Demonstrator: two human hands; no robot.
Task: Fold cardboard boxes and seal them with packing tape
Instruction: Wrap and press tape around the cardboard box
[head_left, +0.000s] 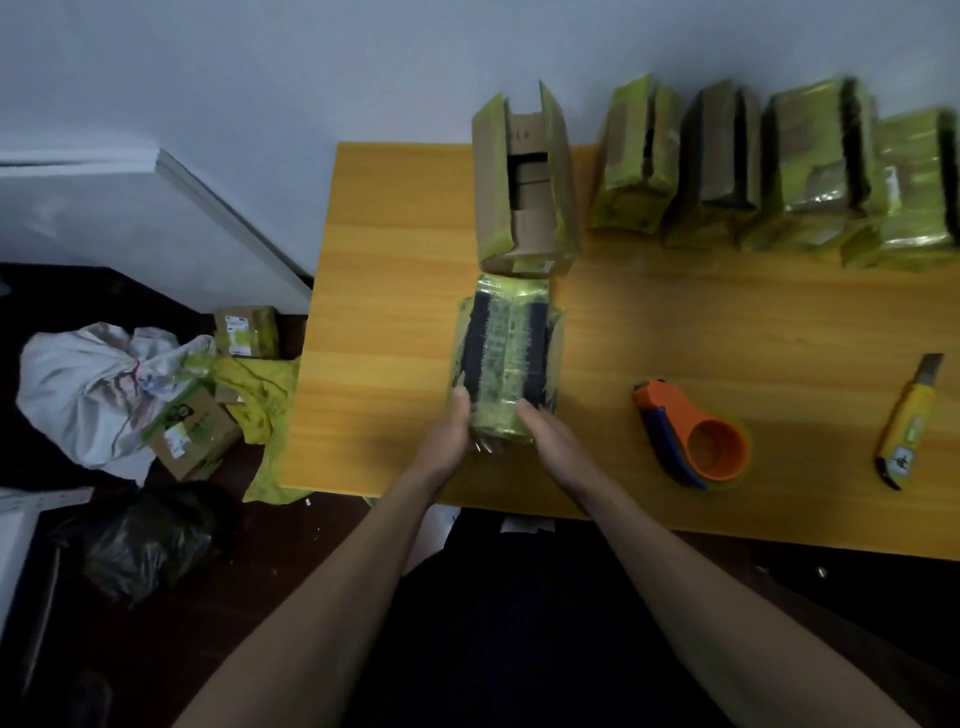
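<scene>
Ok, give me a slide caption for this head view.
Both hands steady a taped box on the table, tape dispenser lying to its right.

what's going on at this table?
A person is handling a taped-up box on the yellow table, left hand and right hand holding its near end. Just behind it stands an open box with its flaps up. A row of taped boxes lines the far edge. The orange tape dispenser and a yellow utility knife lie untouched to the right.
</scene>
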